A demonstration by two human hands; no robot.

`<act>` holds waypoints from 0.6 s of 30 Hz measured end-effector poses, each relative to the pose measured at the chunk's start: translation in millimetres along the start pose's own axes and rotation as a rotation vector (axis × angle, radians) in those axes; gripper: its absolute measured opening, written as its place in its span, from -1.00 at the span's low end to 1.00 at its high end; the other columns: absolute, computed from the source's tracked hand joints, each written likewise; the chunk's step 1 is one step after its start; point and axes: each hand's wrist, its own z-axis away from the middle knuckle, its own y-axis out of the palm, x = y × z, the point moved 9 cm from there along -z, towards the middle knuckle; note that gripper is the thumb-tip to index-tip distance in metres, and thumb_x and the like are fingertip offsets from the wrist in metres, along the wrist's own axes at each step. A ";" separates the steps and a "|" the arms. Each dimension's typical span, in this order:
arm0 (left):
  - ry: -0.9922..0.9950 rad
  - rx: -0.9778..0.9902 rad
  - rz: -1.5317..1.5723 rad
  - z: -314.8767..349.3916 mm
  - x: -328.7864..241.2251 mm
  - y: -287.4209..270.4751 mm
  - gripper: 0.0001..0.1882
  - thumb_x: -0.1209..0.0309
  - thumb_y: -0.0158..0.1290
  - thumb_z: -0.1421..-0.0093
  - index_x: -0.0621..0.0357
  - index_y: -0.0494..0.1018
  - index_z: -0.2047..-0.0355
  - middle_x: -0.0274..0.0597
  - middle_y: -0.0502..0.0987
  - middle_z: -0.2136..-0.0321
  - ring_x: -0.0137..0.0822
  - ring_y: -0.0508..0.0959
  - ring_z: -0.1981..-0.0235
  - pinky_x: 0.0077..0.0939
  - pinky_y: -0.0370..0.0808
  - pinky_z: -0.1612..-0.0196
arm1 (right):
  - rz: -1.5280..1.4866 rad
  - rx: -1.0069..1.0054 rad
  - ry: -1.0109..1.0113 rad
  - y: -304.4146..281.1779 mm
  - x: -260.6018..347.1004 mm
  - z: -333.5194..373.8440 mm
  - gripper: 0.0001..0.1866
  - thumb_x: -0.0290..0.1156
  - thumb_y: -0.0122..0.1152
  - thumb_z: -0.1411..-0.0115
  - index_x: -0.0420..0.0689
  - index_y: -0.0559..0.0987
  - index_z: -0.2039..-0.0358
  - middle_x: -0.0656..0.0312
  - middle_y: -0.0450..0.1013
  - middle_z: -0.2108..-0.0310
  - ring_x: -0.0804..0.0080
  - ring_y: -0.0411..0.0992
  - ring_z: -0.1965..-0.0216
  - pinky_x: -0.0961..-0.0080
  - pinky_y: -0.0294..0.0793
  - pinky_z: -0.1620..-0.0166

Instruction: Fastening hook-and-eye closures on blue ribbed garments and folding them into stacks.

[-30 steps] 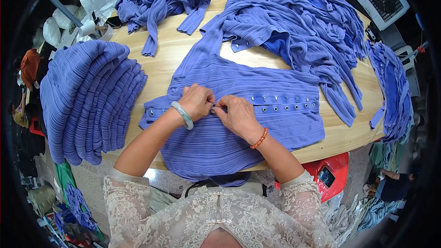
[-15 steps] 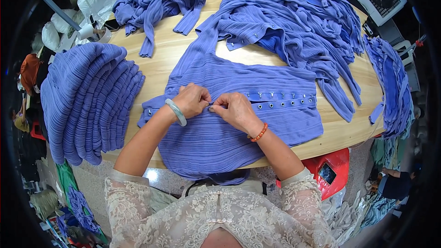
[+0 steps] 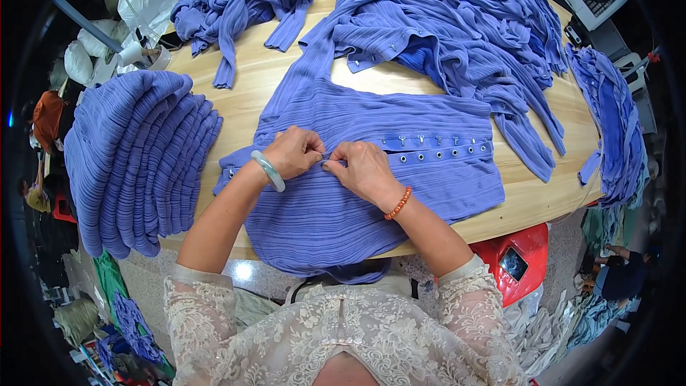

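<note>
A blue-violet ribbed cardigan (image 3: 321, 221) lies spread on the wooden table in front of me. Its front opening runs sideways, with a row of metal hooks (image 3: 439, 141) on one edge and a row of round eyelets (image 3: 437, 155) on the other. The edges stand slightly apart at the right. My left hand (image 3: 291, 151) is closed, thumb and fingers pinching the front edge. Close beside it, my right hand (image 3: 363, 169) pinches the same front edge, also closed. My fingers hide the fastener between them.
A tall stack of folded blue knits (image 3: 139, 164) stands at the table's left. Loose blue garments (image 3: 457, 36) heap along the far side, and more blue garments (image 3: 611, 129) hang at the right edge. A red stool (image 3: 532, 268) carrying a phone (image 3: 513, 264) is at the lower right.
Both hands stay pinched at the front edge and have barely shifted. The whole view has moved slightly.
</note>
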 end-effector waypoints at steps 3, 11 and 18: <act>0.036 -0.025 0.012 -0.3 -0.4 -0.1 -0.89 0.47 0.15 -0.12 0.28 0.55 0.40 -0.24 0.56 0.60 -0.48 0.48 0.56 -0.50 0.42 0.41 | -0.018 0.035 -0.002 -0.3 0.6 7.7 -0.80 -0.27 0.38 -0.08 -0.14 0.68 0.38 0.00 0.59 0.45 0.03 0.59 0.34 0.17 0.56 0.23; -0.006 0.002 0.021 -0.4 3.9 1.9 -0.87 0.39 0.13 -0.10 0.17 0.60 0.40 -0.15 0.63 0.51 -0.21 0.61 0.39 -0.23 0.42 0.07 | 0.012 -0.056 -0.042 -9.2 -1.1 21.1 -0.84 -0.31 0.32 -0.12 -0.13 0.66 0.36 0.01 0.58 0.43 0.01 0.56 0.34 0.14 0.54 0.25; 0.060 -0.172 -0.154 7.1 -20.4 -6.2 -0.83 0.38 0.18 -0.09 0.20 0.59 0.34 -0.20 0.62 0.48 -0.29 0.52 0.38 -0.37 0.40 0.20 | 0.086 -0.081 -0.122 -32.4 1.7 40.7 -0.84 -0.33 0.30 -0.13 -0.13 0.66 0.34 0.09 0.54 0.41 0.07 0.54 0.33 0.22 0.53 0.25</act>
